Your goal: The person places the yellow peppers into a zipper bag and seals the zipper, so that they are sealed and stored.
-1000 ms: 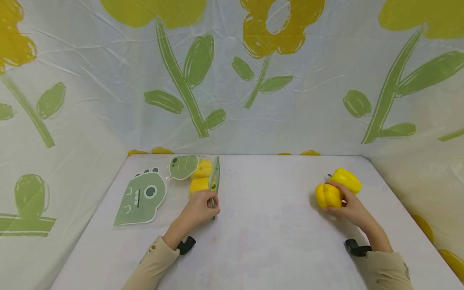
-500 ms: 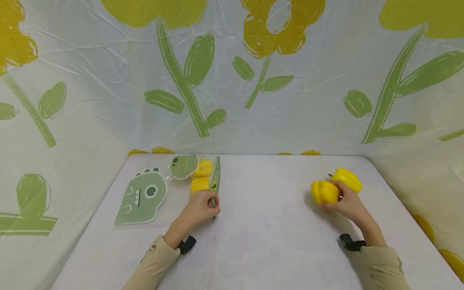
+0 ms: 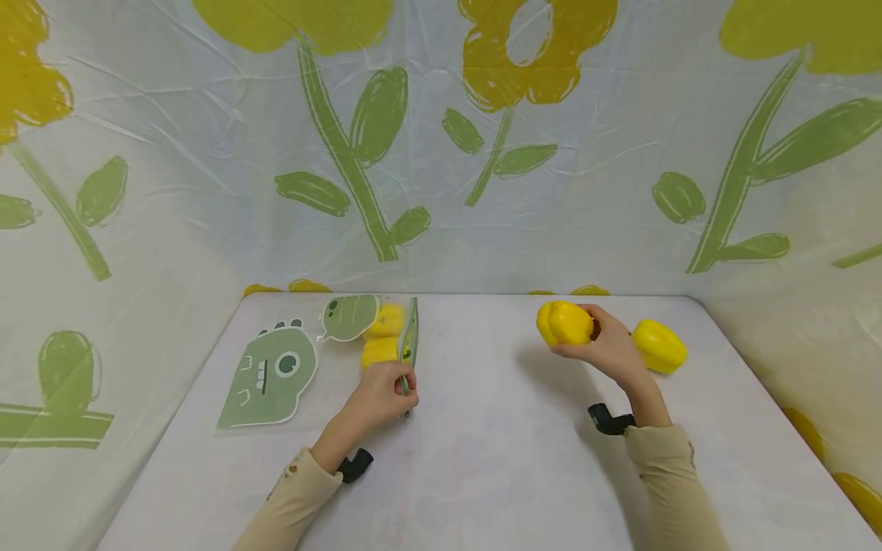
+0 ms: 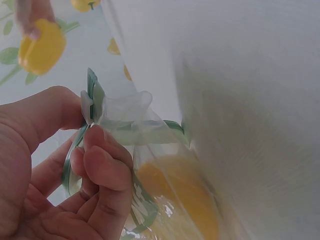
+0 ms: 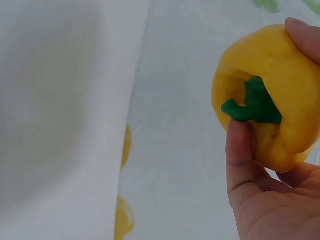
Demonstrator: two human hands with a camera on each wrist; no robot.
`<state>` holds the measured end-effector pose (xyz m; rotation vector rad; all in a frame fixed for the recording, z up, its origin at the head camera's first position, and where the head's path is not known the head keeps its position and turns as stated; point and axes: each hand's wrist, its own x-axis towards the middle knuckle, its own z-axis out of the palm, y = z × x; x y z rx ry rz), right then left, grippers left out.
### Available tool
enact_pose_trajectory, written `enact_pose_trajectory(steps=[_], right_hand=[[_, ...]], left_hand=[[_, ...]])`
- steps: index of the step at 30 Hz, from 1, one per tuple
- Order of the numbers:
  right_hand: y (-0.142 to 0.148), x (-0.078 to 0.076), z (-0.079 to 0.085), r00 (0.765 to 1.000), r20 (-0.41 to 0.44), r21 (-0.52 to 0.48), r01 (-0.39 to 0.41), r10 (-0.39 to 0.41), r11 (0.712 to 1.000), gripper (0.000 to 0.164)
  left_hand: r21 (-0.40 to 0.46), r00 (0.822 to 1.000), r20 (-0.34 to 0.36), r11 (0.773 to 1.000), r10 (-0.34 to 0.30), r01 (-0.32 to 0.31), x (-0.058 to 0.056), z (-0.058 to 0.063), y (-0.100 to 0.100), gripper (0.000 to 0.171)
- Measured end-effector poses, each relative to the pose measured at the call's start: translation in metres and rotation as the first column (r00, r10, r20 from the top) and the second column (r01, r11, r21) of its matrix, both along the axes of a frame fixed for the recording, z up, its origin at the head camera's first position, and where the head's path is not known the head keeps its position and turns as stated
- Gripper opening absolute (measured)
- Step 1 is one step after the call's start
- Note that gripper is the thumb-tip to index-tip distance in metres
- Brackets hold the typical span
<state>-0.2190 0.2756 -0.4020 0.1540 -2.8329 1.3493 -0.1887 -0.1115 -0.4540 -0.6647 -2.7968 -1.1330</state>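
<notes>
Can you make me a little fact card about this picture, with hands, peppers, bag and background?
Left hand: pinches the bag's green edge
Right hand: holds a yellow bell pepper above the table
Loose pepper: yellow, lying on the table
Bagged peppers: two visible, yellow
Bag: clear plastic, green cartoon monster print, mouth open
Table: white
Background: pale sheet with yellow flowers and green leaves

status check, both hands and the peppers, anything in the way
Left hand pinching green-trimmed bag, two peppers inside. Right hand gripping yellow pepper, above table. Another pepper lies at right. No object seen between held pepper and bag.
</notes>
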Motion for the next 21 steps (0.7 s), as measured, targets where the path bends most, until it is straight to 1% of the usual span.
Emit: enact_pose_trajectory(steps=[5,9,12,16,21], right_hand=[[-0.032,-0.012,0.006,0.999,-0.012,-0.097,-0.042,0.041,0.994,0.082],[-0.060,-0.018,0.012,0.997,-0.016,-0.170,-0.077,0.075,0.982,0.081],[-0.079,-0.021,0.014,0.996,-0.026,-0.221,-0.090,0.087,0.971,0.078],[-0.102,-0.025,0.013,0.993,-0.038,-0.278,-0.117,0.111,0.953,0.075],[-0.130,-0.028,0.000,0.987,-0.048,-0.280,-0.159,0.151,0.947,0.075]], left_hand=[[0.008,1.000,0.013,1.000,0.000,0.000,0.000,0.001,0.000,0.017],[0.014,1.000,0.014,1.000,-0.006,0.005,0.000,0.001,0.000,0.017],[0.009,1.000,0.016,1.000,-0.003,0.002,0.000,0.001,0.000,0.018],[0.003,1.000,0.026,1.000,0.006,-0.006,0.000,0.001,0.000,0.017],[-0.001,0.999,0.045,1.000,0.011,-0.011,0.000,0.001,0.000,0.017]])
